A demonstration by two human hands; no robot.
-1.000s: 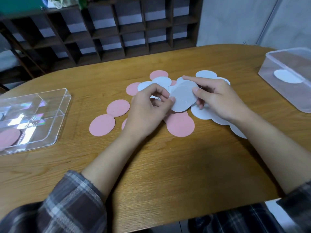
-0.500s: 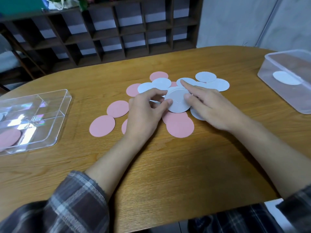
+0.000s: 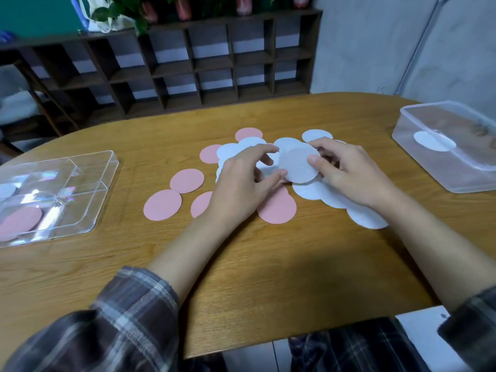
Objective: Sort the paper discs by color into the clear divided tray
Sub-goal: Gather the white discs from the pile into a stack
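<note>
Item: pile (image 3: 308,189) of paper discs, centre of table (image 3: 268,264), pink and white overlapping. White disc (image 3: 298,165): lifted just above the pile's middle, tilted toward the camera and held between both hands. Left hand (image 3: 241,183): at the pile's left side, fingers curled, thumb tip touching the disc's lower left edge, forefinger arched to its upper left edge, pinching it. Right hand (image 3: 349,175): at the pile's right side, thumb pressed on the disc's face, fingers curled behind it, gripping. Pink discs (image 3: 163,205): three lie flat just left of the pile, one of them partly under the left hand; another lies at the pile's near edge, two more at its far left. White discs (image 3: 367,218): a run of them trails off the pile's near right, under the right forearm. Tray (image 3: 88,205): clear, divided, well left of the pile; one pink disc in its near compartment, one white disc in a far compartment at the frame edge. Box (image 3: 429,178): clear, well right of the pile, one white disc inside. Shelf (image 3: 188,68): dark, open cubbies, beyond the pile, behind the table.
</note>
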